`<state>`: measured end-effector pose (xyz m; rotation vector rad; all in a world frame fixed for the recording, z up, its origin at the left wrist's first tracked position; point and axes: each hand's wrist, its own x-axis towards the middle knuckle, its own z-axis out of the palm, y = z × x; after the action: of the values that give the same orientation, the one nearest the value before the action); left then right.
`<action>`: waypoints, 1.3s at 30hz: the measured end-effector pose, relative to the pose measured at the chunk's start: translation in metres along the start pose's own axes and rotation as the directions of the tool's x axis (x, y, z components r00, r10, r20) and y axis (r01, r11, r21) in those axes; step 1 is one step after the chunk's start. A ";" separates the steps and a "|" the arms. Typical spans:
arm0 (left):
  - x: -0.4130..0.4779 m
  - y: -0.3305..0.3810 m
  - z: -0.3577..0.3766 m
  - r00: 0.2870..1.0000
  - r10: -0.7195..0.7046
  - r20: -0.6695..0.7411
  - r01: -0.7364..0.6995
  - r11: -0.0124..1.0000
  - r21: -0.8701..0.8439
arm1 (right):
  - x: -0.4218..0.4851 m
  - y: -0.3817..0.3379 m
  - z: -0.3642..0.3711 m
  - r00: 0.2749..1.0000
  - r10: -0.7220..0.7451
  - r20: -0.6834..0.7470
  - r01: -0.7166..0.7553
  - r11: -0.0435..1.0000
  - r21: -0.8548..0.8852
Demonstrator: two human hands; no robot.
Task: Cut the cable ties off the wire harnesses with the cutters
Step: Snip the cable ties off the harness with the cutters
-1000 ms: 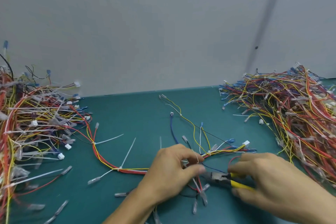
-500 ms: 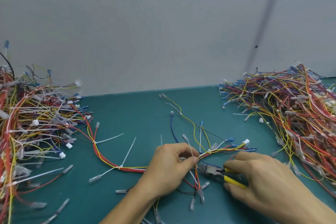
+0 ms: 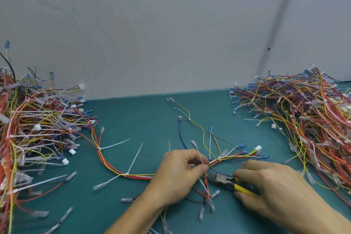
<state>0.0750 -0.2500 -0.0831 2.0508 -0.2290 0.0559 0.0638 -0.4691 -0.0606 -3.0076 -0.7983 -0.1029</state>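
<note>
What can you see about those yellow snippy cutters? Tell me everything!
The cutters have a dull grey metal head and yellow handles that look like plastic. They lie almost flat, low over the teal table, with the nose pointing left at the wire harness that the left hand pinches. The right hand grips the handles, hiding their ends.

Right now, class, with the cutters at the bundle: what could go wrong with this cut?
1. The cutters, gripped by the right hand, have their nose among the coloured wires of the wire harness; they might nick a wire rather than the cable tie.
2. The left hand pinches the harness right beside that nose, so its thumb could get caught.
</note>
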 end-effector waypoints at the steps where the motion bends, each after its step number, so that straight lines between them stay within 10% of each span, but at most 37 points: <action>1: 0.000 0.000 0.000 1.000 0.003 0.003 -0.003 1.000 0.007 | 0.000 -0.001 0.000 1.000 0.002 0.004 -0.002 1.000 -0.010; 13: -0.001 0.003 -0.001 1.000 -0.021 -0.009 0.021 0.999 -0.026 | -0.001 -0.007 -0.006 1.000 0.005 0.028 -0.004 1.000 -0.026; 22: -0.001 0.018 -0.032 0.970 -0.231 -0.079 0.121 0.738 -0.664 | 0.001 0.002 -0.017 0.991 -0.104 -0.079 0.117 0.976 0.185; 27: -0.011 0.014 -0.035 0.992 -0.091 -0.092 0.071 0.978 -0.195 | 0.013 0.001 -0.036 0.986 -0.118 -0.116 0.117 0.993 -0.011; 32: -0.022 0.001 -0.017 0.989 0.145 0.003 -0.139 0.943 0.302 | 0.030 0.001 -0.037 0.992 -0.084 -0.090 0.074 0.991 -0.114; 39: -0.007 -0.005 -0.010 0.991 0.030 -0.134 -0.001 0.977 0.213 | 0.028 -0.007 -0.014 0.992 -0.100 -0.070 0.100 0.995 -0.012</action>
<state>0.0694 -0.2378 -0.0834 2.2477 -0.1591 0.2392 0.0843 -0.4498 -0.0445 -2.9523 -0.9437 -0.2145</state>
